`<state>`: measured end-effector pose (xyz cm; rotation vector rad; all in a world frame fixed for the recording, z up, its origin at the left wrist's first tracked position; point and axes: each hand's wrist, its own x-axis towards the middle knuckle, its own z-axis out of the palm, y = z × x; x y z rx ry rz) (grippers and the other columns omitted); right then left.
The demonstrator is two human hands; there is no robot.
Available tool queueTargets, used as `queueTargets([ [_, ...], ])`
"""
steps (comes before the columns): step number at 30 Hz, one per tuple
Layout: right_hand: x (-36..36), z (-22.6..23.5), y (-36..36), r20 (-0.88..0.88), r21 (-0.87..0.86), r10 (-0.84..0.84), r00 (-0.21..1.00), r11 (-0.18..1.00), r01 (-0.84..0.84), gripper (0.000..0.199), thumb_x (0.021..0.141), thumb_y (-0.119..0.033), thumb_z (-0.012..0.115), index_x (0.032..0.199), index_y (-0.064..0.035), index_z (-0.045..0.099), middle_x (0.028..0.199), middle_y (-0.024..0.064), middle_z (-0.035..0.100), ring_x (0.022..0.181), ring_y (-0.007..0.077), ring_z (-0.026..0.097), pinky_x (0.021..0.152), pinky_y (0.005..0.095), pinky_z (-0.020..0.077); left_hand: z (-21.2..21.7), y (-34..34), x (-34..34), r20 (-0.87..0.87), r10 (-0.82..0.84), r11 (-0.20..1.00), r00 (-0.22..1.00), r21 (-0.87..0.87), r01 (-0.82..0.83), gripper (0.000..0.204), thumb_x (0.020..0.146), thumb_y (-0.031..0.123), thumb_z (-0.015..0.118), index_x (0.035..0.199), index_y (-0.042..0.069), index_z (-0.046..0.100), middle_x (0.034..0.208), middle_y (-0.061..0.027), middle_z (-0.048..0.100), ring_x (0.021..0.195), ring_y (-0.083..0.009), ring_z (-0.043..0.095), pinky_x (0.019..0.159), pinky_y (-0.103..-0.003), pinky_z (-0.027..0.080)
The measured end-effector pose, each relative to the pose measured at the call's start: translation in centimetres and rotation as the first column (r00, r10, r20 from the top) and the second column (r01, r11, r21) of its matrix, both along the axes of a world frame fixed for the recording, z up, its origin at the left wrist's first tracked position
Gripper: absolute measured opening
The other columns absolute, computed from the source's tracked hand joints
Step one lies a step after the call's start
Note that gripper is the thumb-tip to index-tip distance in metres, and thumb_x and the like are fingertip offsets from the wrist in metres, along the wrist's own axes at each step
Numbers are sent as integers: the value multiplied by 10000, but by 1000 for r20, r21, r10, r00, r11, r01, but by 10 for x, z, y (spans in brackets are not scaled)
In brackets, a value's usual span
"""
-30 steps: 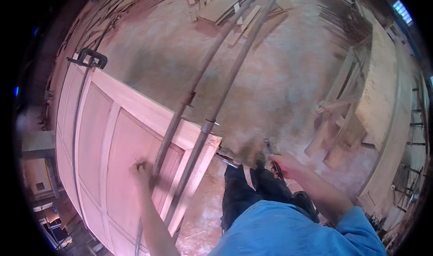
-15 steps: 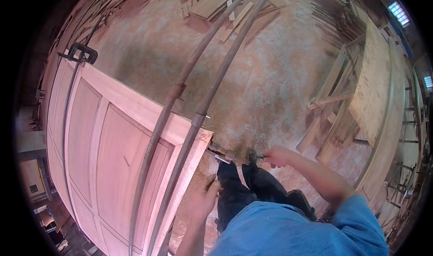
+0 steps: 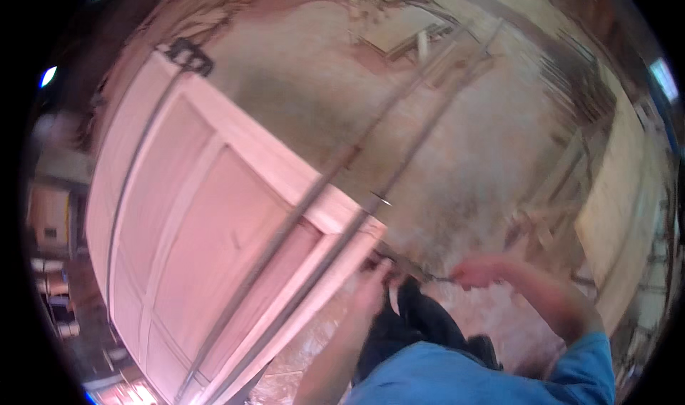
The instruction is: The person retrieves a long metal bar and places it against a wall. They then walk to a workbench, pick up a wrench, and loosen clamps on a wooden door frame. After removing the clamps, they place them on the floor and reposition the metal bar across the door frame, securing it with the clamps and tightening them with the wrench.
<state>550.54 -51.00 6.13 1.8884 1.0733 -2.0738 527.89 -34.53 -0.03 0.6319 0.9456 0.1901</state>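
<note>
A large pale wooden panelled door point(image 3: 193, 226) fills the left side, with long pipe clamps point(image 3: 285, 226) across its face. By its near right corner my left hand point(image 3: 372, 284) is raised, touching or very close to a dark metal piece point(image 3: 403, 261) there. Motion blur hides how its fingers are set. My right hand point(image 3: 479, 271) is closed around the end of a thin dark metal rod point(image 3: 442, 279), which points left toward that dark piece. Whether rod and piece are one clamp, I cannot tell.
A black clamp point(image 3: 187, 57) grips the door's far corner. The pipes stick out well past the door's edge, over the floor. Boards point(image 3: 392, 30) lie on the floor at the back, and a large wooden sheet point(image 3: 621, 184) leans at the right.
My view has shifted, so the door appears farther right. My left hand has risen to the door's near corner. My right hand still holds the rod, now level with that corner.
</note>
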Motion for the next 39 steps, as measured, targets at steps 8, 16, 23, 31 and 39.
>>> queueTargets([
  [8, -4, 32, -1, -263, -373, -615, 743, 775, 510, 86, 868, -151, 594, 860, -70, 566, 590, 4, 480, 481, 135, 471, 441, 305, 384, -56, -19, 13, -101, 98, 989, 990, 122, -85, 729, 760, 228, 805, 1280, -13, 356, 1170, -159, 523, 1087, -243, 543, 899, -355, 477],
  [16, -44, 50, -18, -135, -578, -927, 350, 360, 732, 141, 979, -183, 491, 905, -76, 544, 619, -71, 366, 508, 53, 328, 458, 234, 258, -44, -18, 20, -87, 187, 974, 978, 144, -174, 554, 783, 154, 780, 1178, 49, 407, 1056, -88, 544, 845, -196, 588, 690, -331, 513],
  [23, -22, 73, 13, -154, -127, -720, 677, 694, 709, 104, 852, -150, 647, 761, -104, 635, 576, -18, 484, 468, 88, 418, 409, 276, 297, -31, -5, 20, -52, 19, 998, 998, -52, -22, 514, 850, 165, 705, 1252, 57, 403, 1032, -95, 582, 884, -172, 607, 652, -344, 532],
  [31, -48, 51, 21, 146, -316, -679, 720, 657, 684, 128, 808, -61, 606, 688, -93, 576, 567, 13, 467, 433, 134, 412, 377, 311, 262, -46, -14, 28, -43, 132, 990, 990, 58, -129, 313, 869, 169, 690, 1111, 61, 523, 997, -64, 628, 844, -179, 638, 614, -328, 506],
  [39, -167, 45, 30, 147, -227, -946, -289, -316, 921, 189, 901, -141, 523, 731, -110, 445, 606, 30, 395, 502, 179, 398, 458, 331, 289, -45, -9, 23, 70, 137, 976, 988, -179, -122, 400, 860, 145, 705, 1178, 40, 486, 1070, -82, 584, 962, -179, 590, 831, -331, 483],
])
